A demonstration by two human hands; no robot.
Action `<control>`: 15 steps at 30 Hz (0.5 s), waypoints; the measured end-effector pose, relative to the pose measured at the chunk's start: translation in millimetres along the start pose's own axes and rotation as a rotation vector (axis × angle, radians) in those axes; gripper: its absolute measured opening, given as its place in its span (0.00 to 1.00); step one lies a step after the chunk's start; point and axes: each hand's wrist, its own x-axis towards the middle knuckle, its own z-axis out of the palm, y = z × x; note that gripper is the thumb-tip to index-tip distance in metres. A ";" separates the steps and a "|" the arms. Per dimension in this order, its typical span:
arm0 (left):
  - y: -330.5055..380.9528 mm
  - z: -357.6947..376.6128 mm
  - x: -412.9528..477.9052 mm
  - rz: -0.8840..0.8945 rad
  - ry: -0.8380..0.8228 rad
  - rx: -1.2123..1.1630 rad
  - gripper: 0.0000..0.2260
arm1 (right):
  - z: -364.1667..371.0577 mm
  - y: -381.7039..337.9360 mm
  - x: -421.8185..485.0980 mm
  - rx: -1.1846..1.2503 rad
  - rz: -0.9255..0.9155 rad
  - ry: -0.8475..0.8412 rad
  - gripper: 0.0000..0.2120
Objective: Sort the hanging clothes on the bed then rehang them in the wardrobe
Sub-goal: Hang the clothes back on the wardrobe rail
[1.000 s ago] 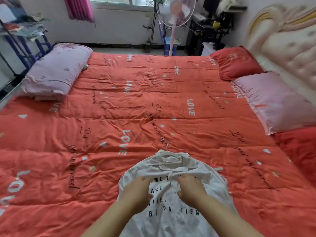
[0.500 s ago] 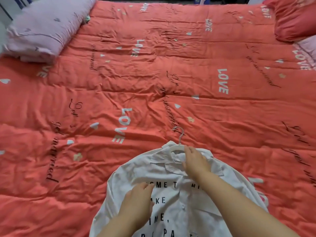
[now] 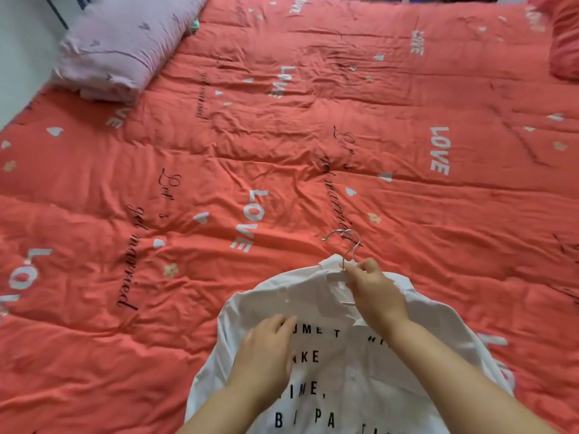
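A lilac pillow [image 3: 119, 48] lies at about ten o'clock, on the far left corner of a bed covered by a coral-red quilt [image 3: 282, 151] printed with white "LOVE" lettering, small hearts and black script. The quilt is creased and fills nearly the whole view.

At six o'clock, on the near edge of the bed, a white shirt [image 3: 351, 371] lies spread front-up, with black block letters across its chest and its collar pointing to twelve o'clock. The person's left hand [image 3: 266, 352] rests flat on the left side of the chest print, with loose fingers that grip nothing.

Just right of it, toward one o'clock, the right hand [image 3: 372, 289] sits at the collar. Thumb and fingertips pinch the neck of a hanger [image 3: 350, 255], which is inside the shirt. Its metal hook pokes out past the collar and lies on the quilt, curling toward eleven o'clock.

At two o'clock, at the far right edge, part of a red pillow [image 3: 564, 42] shows.
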 end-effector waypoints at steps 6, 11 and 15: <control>17.1 -80.8 -40.0 0.009 0.278 -0.013 0.27 | -50.2 -101.9 -68.8 0.127 -0.302 0.079 0.15; 8.1 -142.5 -114.6 0.047 0.470 -0.139 0.23 | -90.8 -205.6 -133.9 0.154 -0.449 0.095 0.21; -28.7 -182.9 -202.1 0.035 0.567 -0.263 0.21 | -109.9 -297.2 -192.3 0.133 -0.579 0.103 0.13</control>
